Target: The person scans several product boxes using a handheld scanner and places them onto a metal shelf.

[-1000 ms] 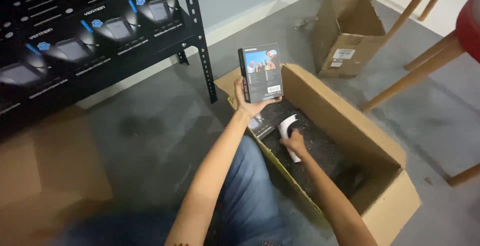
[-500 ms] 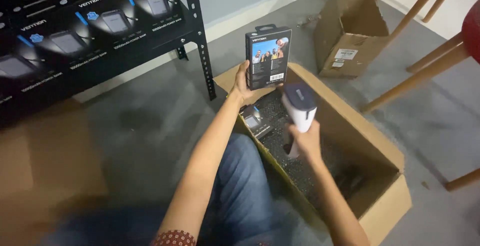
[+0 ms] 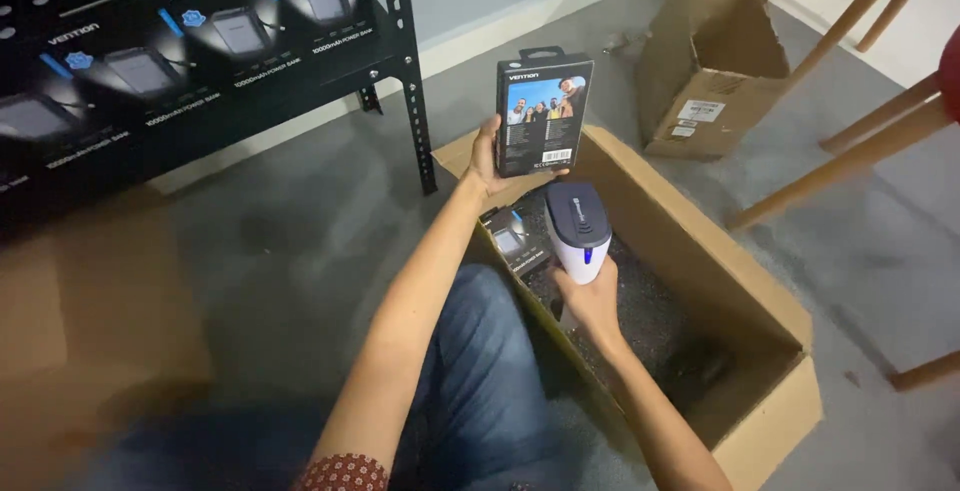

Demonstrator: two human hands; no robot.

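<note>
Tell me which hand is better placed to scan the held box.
Right, probably: the right hand holds the scanner raised just below the black box, which the left hand holds upright.

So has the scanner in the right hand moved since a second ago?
Yes. The scanner has risen out of the open cardboard box toward the black package held by the left hand.

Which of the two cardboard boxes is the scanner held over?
The large open carton at the person's knees, under the right hand; the smaller box lies apart, farther back.
</note>
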